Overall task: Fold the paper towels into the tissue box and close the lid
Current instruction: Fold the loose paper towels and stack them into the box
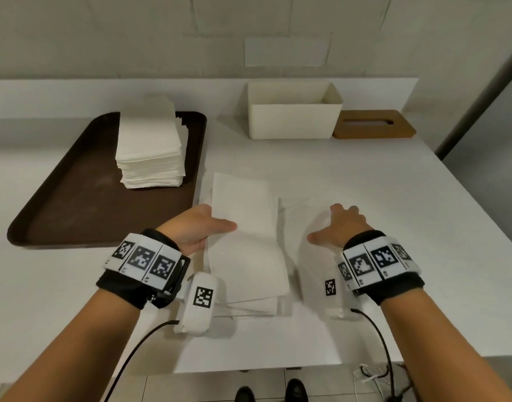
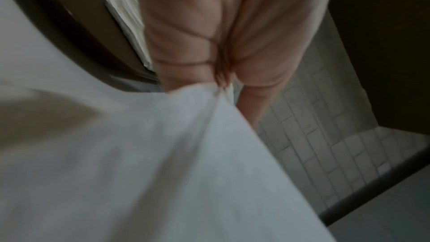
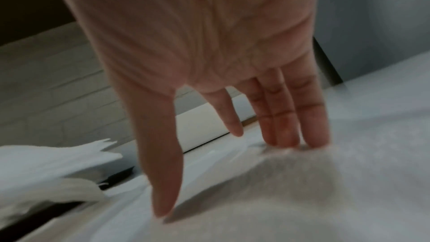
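A folded pile of paper towels [image 1: 246, 242] lies on the white table [image 1: 365, 198], near the front edge, between the two hands. The left hand [image 1: 195, 230] grips the pile's left edge, thumb on top and fingers curled beneath; the left wrist view shows the paper [image 2: 163, 154] bunched in that pinch. The right hand [image 1: 340, 226] is spread, fingers straight, fingertips [image 3: 281, 135] pressing a flat sheet just right of the pile. A stack of unfolded towels [image 1: 150, 143] stands on a dark brown tray [image 1: 74, 198] at the left. The cream tissue box [image 1: 292, 111] sits open at the far side, well apart from the pile, its brown slotted lid [image 1: 373, 124] flat on the table at its right side. Behind runs a pale tiled wall [image 1: 103, 33]. The floor below the near edge is tiled, with two dark shoes [image 1: 272, 393] showing.
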A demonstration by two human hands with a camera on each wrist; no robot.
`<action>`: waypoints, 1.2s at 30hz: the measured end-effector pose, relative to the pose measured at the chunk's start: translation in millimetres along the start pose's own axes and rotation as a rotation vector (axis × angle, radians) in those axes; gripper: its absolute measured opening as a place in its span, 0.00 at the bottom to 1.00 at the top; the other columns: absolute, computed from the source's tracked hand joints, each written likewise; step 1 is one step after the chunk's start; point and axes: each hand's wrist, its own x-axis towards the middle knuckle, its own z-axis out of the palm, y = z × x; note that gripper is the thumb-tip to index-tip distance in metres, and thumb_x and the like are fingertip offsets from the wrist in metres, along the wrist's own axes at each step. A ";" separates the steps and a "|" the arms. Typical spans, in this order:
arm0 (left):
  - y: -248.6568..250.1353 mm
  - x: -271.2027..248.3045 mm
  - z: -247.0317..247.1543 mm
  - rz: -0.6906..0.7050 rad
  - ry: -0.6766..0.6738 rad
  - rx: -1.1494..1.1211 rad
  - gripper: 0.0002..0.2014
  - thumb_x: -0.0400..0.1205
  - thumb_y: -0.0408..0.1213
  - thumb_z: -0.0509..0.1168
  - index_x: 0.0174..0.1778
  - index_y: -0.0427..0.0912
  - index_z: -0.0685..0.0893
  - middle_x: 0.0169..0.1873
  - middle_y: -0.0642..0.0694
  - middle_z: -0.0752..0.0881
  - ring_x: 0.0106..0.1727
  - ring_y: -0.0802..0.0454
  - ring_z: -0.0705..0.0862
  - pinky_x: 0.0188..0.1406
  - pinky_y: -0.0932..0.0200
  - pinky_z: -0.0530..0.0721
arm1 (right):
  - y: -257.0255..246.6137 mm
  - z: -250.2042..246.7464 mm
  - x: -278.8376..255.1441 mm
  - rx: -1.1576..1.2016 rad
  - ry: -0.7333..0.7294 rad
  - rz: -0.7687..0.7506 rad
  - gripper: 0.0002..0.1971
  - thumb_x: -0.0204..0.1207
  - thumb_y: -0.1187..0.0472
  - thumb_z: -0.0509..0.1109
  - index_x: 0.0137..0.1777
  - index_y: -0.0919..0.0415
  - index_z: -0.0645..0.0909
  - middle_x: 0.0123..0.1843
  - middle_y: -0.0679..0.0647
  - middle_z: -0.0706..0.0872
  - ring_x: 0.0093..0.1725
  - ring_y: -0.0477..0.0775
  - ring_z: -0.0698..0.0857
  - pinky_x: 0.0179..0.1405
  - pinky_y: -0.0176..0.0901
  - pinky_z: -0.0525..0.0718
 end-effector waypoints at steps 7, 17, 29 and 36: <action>-15.6 6.8 16.5 -0.074 0.052 0.085 0.13 0.80 0.25 0.63 0.60 0.27 0.72 0.43 0.40 0.82 0.47 0.46 0.83 0.49 0.55 0.84 | 8.8 -11.0 22.3 -0.089 -0.092 -0.123 0.33 0.66 0.45 0.75 0.63 0.67 0.74 0.42 0.51 0.79 0.48 0.56 0.80 0.46 0.44 0.77; -20.7 8.7 19.4 -0.065 0.006 -0.184 0.12 0.87 0.29 0.51 0.54 0.29 0.79 0.39 0.39 0.86 0.39 0.47 0.85 0.40 0.57 0.84 | -6.7 -55.4 6.8 0.982 -0.337 -0.392 0.10 0.74 0.65 0.69 0.55 0.62 0.82 0.49 0.54 0.90 0.44 0.50 0.91 0.49 0.45 0.89; -24.8 7.3 21.5 -0.048 -0.099 -0.461 0.26 0.83 0.56 0.52 0.60 0.38 0.84 0.51 0.39 0.88 0.54 0.43 0.86 0.55 0.49 0.81 | -58.1 34.2 11.9 0.761 -0.377 -0.232 0.16 0.70 0.68 0.75 0.57 0.67 0.78 0.56 0.58 0.84 0.63 0.64 0.81 0.68 0.59 0.77; -50.8 36.8 -1.1 0.050 0.103 -0.117 0.65 0.47 0.65 0.79 0.77 0.36 0.63 0.74 0.38 0.72 0.73 0.39 0.73 0.73 0.39 0.70 | -88.7 -6.5 39.2 0.769 -0.218 -0.171 0.20 0.77 0.47 0.65 0.52 0.66 0.79 0.44 0.62 0.84 0.41 0.59 0.84 0.46 0.52 0.86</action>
